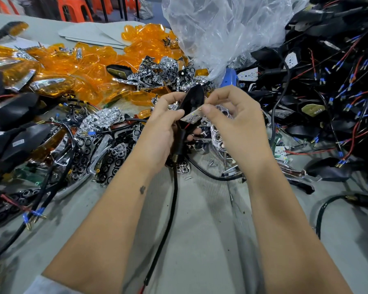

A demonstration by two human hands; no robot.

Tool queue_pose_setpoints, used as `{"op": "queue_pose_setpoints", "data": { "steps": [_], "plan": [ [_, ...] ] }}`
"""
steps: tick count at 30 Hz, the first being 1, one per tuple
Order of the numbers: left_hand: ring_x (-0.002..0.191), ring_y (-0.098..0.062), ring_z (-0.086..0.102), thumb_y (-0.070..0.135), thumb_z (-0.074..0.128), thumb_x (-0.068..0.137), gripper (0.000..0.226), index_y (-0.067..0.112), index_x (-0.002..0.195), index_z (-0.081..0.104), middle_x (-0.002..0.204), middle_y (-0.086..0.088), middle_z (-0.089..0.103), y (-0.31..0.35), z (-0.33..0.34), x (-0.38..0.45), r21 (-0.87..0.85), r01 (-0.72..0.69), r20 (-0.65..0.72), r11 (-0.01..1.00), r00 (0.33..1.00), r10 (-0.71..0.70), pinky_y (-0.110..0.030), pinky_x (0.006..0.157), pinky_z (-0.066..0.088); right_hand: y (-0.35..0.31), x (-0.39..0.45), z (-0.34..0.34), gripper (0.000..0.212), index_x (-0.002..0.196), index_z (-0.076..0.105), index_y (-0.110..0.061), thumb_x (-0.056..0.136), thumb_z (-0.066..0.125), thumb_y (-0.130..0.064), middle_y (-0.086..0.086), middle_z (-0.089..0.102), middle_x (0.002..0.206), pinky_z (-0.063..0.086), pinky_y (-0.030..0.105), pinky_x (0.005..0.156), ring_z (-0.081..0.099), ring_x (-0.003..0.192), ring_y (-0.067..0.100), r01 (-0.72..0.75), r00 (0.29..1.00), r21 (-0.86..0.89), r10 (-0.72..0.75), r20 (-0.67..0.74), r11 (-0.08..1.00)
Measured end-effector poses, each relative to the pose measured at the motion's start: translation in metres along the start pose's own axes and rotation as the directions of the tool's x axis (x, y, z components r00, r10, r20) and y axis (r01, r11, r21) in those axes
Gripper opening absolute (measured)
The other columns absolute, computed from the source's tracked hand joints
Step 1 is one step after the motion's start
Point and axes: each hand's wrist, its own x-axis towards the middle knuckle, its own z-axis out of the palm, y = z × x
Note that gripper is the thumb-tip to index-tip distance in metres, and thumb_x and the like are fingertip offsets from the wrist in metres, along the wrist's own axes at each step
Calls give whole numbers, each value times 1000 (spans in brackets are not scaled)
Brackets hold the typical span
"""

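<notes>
Your left hand (164, 126) grips the upright black shell (192, 100); your right hand (236, 122) pinches the white board (192, 117), lying across it.

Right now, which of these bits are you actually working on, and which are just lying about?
In hand: black plastic lamp housing, gripped by the left hand; small white circuit board, pinched by the right hand; thin black cable hanging from the housing.
Lying about: orange see-through lenses; chrome reflectors; clear plastic bag; heap of wired black housings.

Housing (193, 98) base behind left hand (159, 132); LED board (192, 117) corner under right hand (238, 124) thumb; cable (175, 198) (black) cut off, 6 o'clock.
</notes>
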Motion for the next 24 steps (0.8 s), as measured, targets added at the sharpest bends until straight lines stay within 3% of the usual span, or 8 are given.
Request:
{"op": "queue_pose_setpoints", "data": {
  "steps": [4,11,15,20,24],
  "plan": [
    [71,-23,70,12,45,101,30,28,116,66,98,-3,72,-1,2,-3,47,5,41,999,999,-7,-24,53,49,4,3,-2,24,80,65,-27,91,65,-5,-15,66,82,45,14,81,61,83,-3,-24,996,-1,24,-86,1000],
    [61,-11,61,21,49,104,26,37,114,67,89,5,72,-2,7,-7,97,-24,83,995,996,16,-18,48,46,11,8,-2,19,78,69,-26,90,69,-11,-7,70,81,51,27,82,62,79,6,-134,958,46,141,-249,990],
    [62,-9,59,23,46,106,26,36,116,66,89,8,71,-1,7,-8,133,-28,100,991,995,15,-18,51,46,11,9,0,20,78,68,-27,89,70,-11,-10,67,79,49,22,76,60,77,4,-111,937,79,131,-325,991],
    [69,-12,63,24,45,106,29,37,117,69,101,4,75,-2,6,-8,113,-18,90,993,996,8,-20,55,49,13,8,1,19,80,65,-27,88,71,-11,-3,71,86,53,26,83,67,87,11,-115,933,69,132,-335,991],
    [74,-14,65,27,46,101,32,37,121,69,111,1,74,-3,5,-7,99,10,101,995,995,-20,-21,57,50,13,7,2,22,76,63,-28,87,72,-11,-15,67,75,48,15,75,63,77,-5,-102,936,59,116,-332,993]
  ]
}}
